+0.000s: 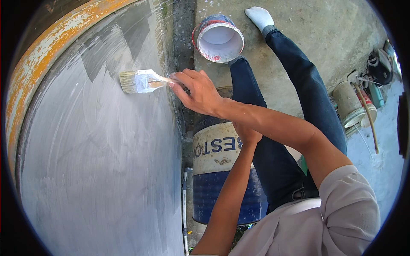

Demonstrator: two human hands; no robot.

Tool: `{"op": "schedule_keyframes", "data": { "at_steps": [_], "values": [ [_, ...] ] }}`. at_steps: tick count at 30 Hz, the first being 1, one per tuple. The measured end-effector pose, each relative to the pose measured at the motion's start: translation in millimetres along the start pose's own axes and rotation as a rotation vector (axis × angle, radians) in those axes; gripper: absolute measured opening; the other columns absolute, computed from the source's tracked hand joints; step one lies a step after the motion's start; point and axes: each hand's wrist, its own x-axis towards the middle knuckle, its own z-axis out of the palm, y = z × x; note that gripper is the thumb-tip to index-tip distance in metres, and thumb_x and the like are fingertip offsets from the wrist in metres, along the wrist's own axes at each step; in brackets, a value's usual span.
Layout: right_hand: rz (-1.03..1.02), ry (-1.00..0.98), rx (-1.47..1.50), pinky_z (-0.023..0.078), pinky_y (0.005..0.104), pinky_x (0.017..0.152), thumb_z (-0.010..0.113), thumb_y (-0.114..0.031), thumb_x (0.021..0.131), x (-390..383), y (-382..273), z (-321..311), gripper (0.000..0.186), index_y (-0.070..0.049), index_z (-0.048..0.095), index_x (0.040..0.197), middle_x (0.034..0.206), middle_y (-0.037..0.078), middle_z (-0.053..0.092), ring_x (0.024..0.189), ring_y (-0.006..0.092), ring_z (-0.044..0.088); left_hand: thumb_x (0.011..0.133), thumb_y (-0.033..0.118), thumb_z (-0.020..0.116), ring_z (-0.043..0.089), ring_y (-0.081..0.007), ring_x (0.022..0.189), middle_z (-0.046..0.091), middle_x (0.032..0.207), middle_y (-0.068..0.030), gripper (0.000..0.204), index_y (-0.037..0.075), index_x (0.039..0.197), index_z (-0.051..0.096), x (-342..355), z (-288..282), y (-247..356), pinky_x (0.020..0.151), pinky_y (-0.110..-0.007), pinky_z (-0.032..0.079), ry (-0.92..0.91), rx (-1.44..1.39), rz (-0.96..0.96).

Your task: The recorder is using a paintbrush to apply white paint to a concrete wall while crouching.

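My right hand [196,90] is closed around the thin handle of a flat paintbrush [143,81], between thumb and fingers. Its pale bristles lie against the grey wall [106,166], which is streaked with whitish paint. Darker patches show through near the upper part of the wall. Under my right forearm is my left hand [248,133], close to my thigh; its fingers are hidden, so what they do cannot be seen. A bucket [220,40] with a red rim and white inside stands beyond my right hand, near my foot.
A blue and cream metal drum [222,192] stands below my arms, beside the wall. Along the wall's far side runs a curved edge [47,47] of peeling orange paint. Used buckets [348,100], a wooden stick [368,117] and a dark bag [379,64] lie at the right.
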Motion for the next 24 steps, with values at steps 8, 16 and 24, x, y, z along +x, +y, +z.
{"op": "schedule_keyframes", "data": {
  "at_steps": [8, 16, 24],
  "values": [
    [0.026, -0.111, -0.114, 0.046, 0.0444, 0.082, 0.059, -0.032, 0.097, 50, 79, 23, 0.029, -0.009, 0.066, 0.114, 0.098, 0.012, 0.066, 0.093, 0.0317, 0.064, 0.087, 0.03, 0.068, 0.037, -0.0347, 0.141, 0.043, 0.146, -0.0155, 0.048, 0.009, 0.128, 0.058, 13, -18, 22, 0.115, -0.063, 0.025, -0.005, -0.211, -0.227],
    [0.292, -0.115, -0.375, 0.042, 0.0515, 0.09, 0.049, -0.035, 0.099, 97, 101, 31, 0.032, -0.012, 0.066, 0.114, 0.106, 0.013, 0.067, 0.105, 0.0347, 0.063, 0.088, 0.024, 0.064, 0.041, -0.0354, 0.138, 0.044, 0.145, -0.0155, 0.039, 0.01, 0.125, 0.06, 8, -23, 13, 0.115, -0.063, 0.026, 0.049, -0.195, -0.253],
    [0.385, -0.062, -0.38, 0.039, 0.05, 0.089, 0.046, -0.026, 0.098, 99, 76, 51, 0.027, -0.008, 0.062, 0.11, 0.107, 0.019, 0.066, 0.104, 0.0368, 0.063, 0.088, 0.026, 0.068, 0.037, -0.0358, 0.14, 0.042, 0.147, -0.0161, 0.046, 0.009, 0.129, 0.058, 10, -19, 10, 0.115, -0.062, 0.025, -0.038, -0.223, -0.247]
  ]
}}
